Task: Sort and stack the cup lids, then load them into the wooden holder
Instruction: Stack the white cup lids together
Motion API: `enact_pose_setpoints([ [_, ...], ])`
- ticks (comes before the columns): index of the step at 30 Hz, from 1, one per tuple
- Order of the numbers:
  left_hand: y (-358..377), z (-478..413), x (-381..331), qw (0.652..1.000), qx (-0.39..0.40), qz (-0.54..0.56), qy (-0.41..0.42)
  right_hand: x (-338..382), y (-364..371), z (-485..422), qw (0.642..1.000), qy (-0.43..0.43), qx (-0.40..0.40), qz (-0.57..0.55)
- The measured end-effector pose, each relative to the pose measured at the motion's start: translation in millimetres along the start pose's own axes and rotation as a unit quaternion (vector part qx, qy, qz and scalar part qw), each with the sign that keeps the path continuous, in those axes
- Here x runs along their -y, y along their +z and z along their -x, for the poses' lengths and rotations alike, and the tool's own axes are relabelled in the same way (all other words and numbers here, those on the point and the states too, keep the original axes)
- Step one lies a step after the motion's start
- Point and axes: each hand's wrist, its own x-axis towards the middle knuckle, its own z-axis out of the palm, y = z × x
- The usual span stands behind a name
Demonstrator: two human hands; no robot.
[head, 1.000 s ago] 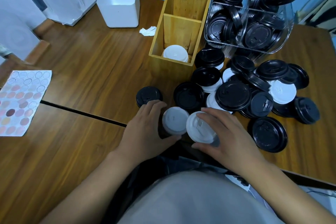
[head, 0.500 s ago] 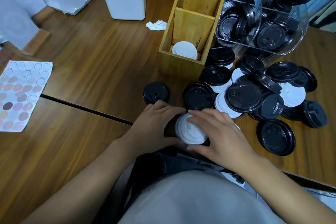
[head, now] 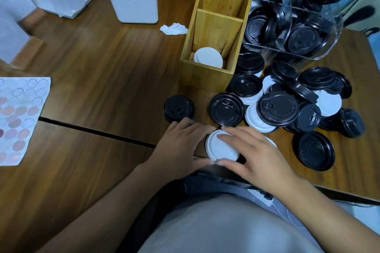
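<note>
Both hands grip a white lid stack (head: 221, 149) at the table's (head: 102, 63) near edge: left hand (head: 181, 148) cupping its side, right hand (head: 257, 154) on top. Wooden holder (head: 205, 72) holds white lids (head: 208, 60); mixed lid pile (head: 287, 100) right.

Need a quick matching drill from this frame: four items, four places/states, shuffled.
Items:
1. white lid stack
2. wooden holder
3. clear plastic bin
4. crumpled tissue

Places/states:
A. lies on the table left of the holder
B. has white lids in its nearest compartment
C. gripped between the left hand and right hand
D. filled with black lids

Pairs: 1-C, 2-B, 3-D, 4-A
</note>
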Motion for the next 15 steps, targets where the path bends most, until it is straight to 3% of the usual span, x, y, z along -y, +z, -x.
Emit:
enact_pose_setpoints([
  [15, -3.6, -11.5, 4.7, 0.999, 0.019, -0.028, 0.04, 0.7, -1.5, -5.4, 0.999, -0.001, 0.033, -0.01],
])
